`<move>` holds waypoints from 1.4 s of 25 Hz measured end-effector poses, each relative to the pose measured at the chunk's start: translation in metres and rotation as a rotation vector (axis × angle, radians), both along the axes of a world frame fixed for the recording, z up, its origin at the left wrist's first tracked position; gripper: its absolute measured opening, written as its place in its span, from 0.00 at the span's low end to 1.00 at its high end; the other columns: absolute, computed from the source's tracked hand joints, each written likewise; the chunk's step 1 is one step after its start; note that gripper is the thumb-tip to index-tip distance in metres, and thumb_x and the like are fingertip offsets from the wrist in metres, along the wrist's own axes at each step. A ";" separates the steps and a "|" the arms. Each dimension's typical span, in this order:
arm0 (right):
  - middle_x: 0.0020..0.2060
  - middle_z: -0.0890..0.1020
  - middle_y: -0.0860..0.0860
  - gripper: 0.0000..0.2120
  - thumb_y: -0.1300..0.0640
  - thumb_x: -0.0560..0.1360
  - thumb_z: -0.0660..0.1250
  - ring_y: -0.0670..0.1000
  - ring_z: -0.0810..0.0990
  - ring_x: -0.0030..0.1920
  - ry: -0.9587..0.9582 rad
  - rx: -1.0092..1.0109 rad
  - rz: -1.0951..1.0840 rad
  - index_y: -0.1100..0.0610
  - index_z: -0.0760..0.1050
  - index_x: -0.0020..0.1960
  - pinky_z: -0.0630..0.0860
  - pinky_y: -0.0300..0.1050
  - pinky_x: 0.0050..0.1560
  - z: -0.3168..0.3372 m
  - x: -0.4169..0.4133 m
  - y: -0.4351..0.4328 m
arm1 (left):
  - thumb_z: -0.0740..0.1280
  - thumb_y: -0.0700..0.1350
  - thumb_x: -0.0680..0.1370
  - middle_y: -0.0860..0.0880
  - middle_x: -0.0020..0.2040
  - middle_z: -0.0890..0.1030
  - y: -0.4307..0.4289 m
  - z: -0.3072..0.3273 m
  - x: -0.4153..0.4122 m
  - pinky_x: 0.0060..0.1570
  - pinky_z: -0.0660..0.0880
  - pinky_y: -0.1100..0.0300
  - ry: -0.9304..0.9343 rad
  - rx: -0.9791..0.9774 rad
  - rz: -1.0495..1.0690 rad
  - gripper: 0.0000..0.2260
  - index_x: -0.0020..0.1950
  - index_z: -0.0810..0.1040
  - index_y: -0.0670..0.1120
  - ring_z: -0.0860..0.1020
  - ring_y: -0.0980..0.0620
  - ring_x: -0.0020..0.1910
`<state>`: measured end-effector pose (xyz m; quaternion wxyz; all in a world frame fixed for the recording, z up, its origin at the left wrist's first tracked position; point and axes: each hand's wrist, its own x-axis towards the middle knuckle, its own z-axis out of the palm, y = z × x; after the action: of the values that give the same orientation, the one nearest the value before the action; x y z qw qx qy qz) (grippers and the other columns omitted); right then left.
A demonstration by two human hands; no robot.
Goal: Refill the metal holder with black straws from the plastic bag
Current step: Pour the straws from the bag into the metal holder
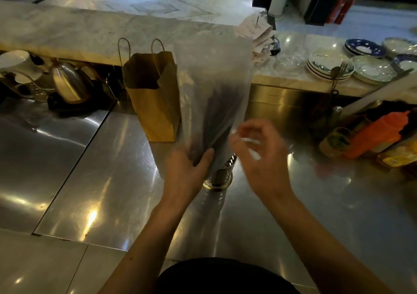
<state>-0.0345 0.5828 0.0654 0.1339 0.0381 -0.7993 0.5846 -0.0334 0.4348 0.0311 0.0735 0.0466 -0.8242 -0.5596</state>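
**Plastic bag** (214, 72): translucent, standing upright on end over the steel counter (112, 181), its lower end at the mouth of the metal holder. Thin, soft film that is likely slippery and has no stiffness of its own.

**Black straws** (217, 106): a dark bundle seen through the film, fanned out upward and gathered at the bottom. Judged light, springy and easily crushed or kinked. They are best taken as a bundle low down, where they are gathered, with a firm but not hard squeeze.

**Metal holder** (220, 174): a slotted cylinder with a flared foot, upright on the counter just below the bag. Rigid, and probably light enough to tip if knocked.

**Left hand** (188, 169): thumb and fingers wrapped round the bag's narrowed lower end, straws inside the grip.

**Right hand** (259, 156): just right of the bag and blurred. Something white shows at the fingers, but whether it is held cannot be told.

**Nearby**: brown paper bag (153, 95) just left of the plastic one, kettle (67, 84) at far left, stacked plates (329, 67) at far right.
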 end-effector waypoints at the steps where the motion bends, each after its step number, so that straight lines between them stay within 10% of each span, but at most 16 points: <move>1: 0.54 0.79 0.46 0.18 0.48 0.73 0.71 0.39 0.78 0.54 -0.075 0.030 0.086 0.53 0.73 0.58 0.76 0.31 0.52 -0.002 0.003 -0.007 | 0.69 0.49 0.77 0.48 0.39 0.82 0.008 0.003 -0.001 0.36 0.77 0.55 0.038 0.003 -0.026 0.05 0.45 0.78 0.48 0.81 0.54 0.37; 4: 0.61 0.77 0.44 0.30 0.41 0.66 0.70 0.38 0.75 0.60 -0.245 -0.104 0.144 0.49 0.71 0.65 0.75 0.29 0.52 0.002 -0.007 -0.006 | 0.69 0.50 0.76 0.51 0.53 0.80 0.023 0.006 -0.003 0.47 0.75 0.67 0.092 -0.121 -0.163 0.17 0.62 0.75 0.46 0.79 0.58 0.50; 10: 0.57 0.80 0.45 0.21 0.48 0.71 0.71 0.44 0.79 0.56 -0.308 -0.188 0.044 0.49 0.72 0.62 0.79 0.42 0.53 -0.001 -0.021 0.019 | 0.69 0.66 0.67 0.56 0.76 0.59 0.020 -0.011 0.004 0.70 0.68 0.58 0.038 -0.157 -0.451 0.42 0.77 0.57 0.57 0.64 0.56 0.72; 15: 0.52 0.83 0.48 0.09 0.55 0.79 0.62 0.47 0.82 0.54 -0.284 -0.330 0.054 0.51 0.77 0.58 0.82 0.46 0.48 0.000 -0.028 0.035 | 0.71 0.59 0.71 0.55 0.72 0.68 0.013 -0.008 -0.001 0.63 0.65 0.74 0.113 -0.036 -0.336 0.34 0.74 0.63 0.57 0.68 0.61 0.68; 22: 0.46 0.84 0.41 0.09 0.51 0.76 0.61 0.43 0.83 0.49 -0.298 -0.285 0.204 0.49 0.79 0.51 0.81 0.40 0.42 0.019 -0.029 0.049 | 0.78 0.55 0.64 0.50 0.62 0.79 -0.019 -0.013 -0.021 0.68 0.71 0.46 -0.349 0.408 -0.353 0.37 0.71 0.69 0.51 0.78 0.53 0.62; 29: 0.50 0.82 0.49 0.09 0.56 0.79 0.61 0.45 0.83 0.51 -0.344 -0.083 0.295 0.52 0.78 0.55 0.82 0.43 0.47 0.023 -0.029 0.058 | 0.73 0.42 0.70 0.45 0.53 0.84 -0.023 -0.037 -0.019 0.52 0.79 0.54 -0.350 0.665 -0.466 0.15 0.56 0.79 0.46 0.82 0.46 0.55; 35: 0.48 0.83 0.54 0.08 0.62 0.73 0.70 0.50 0.84 0.50 -0.412 0.115 0.267 0.54 0.79 0.52 0.81 0.49 0.53 0.019 -0.024 0.080 | 0.74 0.42 0.70 0.41 0.58 0.83 -0.027 -0.040 -0.028 0.56 0.78 0.48 -0.242 0.697 -0.287 0.23 0.63 0.75 0.41 0.81 0.42 0.58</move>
<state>-0.0588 0.6623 0.0841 -0.1124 0.0308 -0.8297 0.5459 -0.0611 0.4080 -0.0088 -0.1236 0.0187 -0.5857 -0.8009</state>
